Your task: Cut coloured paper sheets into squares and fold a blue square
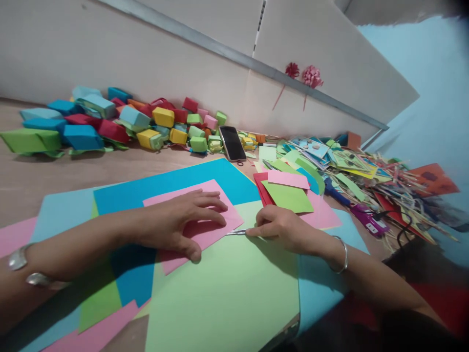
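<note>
Left hand (179, 220) unclenched, pink sheet (215, 235) beneath; right hand (282, 228) grasping silver tool (237, 232), tip toward sheet.

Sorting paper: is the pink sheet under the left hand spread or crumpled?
Spread: the pink sheet looks smooth under the left hand, its edges straight. Whether it's doubled, I cannot tell.

I have smooth, matt paper before me in the pink sheet (209, 234), the pale green sheet (227, 288) and the deep blue sheet (220, 177), while the slim tool (237, 232) I hold gleams as bare metal, as do my polished bangles (17, 259). Past these, the folded boxes (163, 117) look like dull, creased paper, and the phone (232, 142) has a dark, glossy, glass-like face. The purple block (369, 220) looks like shiny plastic, the tabletop (22, 171) matt and wood-like, and the wall panel (183, 54) smooth.
</note>
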Motion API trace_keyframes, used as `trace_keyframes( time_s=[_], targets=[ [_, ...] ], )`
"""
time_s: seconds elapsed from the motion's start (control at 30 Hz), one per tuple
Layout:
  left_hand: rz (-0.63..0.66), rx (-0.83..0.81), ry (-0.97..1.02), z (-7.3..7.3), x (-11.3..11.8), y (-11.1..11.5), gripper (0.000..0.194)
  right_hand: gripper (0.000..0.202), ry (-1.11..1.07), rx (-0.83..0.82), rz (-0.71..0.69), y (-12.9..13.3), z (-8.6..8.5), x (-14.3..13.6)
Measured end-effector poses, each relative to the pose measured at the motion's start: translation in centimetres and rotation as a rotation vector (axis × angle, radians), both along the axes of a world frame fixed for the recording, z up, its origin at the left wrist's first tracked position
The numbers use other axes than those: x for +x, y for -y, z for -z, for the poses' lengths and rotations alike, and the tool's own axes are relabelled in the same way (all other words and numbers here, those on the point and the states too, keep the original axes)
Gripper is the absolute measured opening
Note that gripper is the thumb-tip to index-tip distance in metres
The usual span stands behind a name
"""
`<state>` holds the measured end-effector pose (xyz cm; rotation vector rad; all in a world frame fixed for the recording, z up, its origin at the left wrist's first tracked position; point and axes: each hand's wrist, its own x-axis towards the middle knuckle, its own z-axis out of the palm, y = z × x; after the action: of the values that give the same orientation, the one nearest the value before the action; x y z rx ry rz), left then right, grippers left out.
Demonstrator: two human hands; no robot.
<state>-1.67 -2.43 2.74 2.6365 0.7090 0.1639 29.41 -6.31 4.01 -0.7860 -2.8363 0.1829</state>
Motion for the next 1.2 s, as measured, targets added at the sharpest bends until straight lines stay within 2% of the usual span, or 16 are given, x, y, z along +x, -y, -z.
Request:
trace_keyframes(
  time_s=[0.27,0.53,0.77,0.83,0.93,1.2],
  targets=[
    [-0.024,0.043,-0.012,-0.3,1.8,1.3,0.065,0.024,0.013,-0.039,0.004,0.3,-0.4,-0.4],
    [-0.064,0.048,-0.086,0.0,2.4,1.7,0.065,0.027,0.033,-0.052,-0.038,0.9,-0.6,-0.8],
    [-0.133,0.217,0.062,0.6,3.1,2.5,0.061,0.027,0.041,-0.042,-0.06,1.4,-0.4,-0.8],
    [-0.071,0.19,0.107,0.4,2.8,2.4,0.061,0.027,0.031,-0.035,-0.055,1.3,-0.2,-0.7],
    [0.005,0.065,0.065,-0.1,2.0,2.0,0.066,0.028,0.032,-0.042,-0.044,1.2,-0.1,-0.7],
    [0.015,-0.012,0.0,-0.2,1.7,1.6,0.068,0.027,0.012,-0.105,-0.091,1.2,-0.8,-0.5]
  ],
)
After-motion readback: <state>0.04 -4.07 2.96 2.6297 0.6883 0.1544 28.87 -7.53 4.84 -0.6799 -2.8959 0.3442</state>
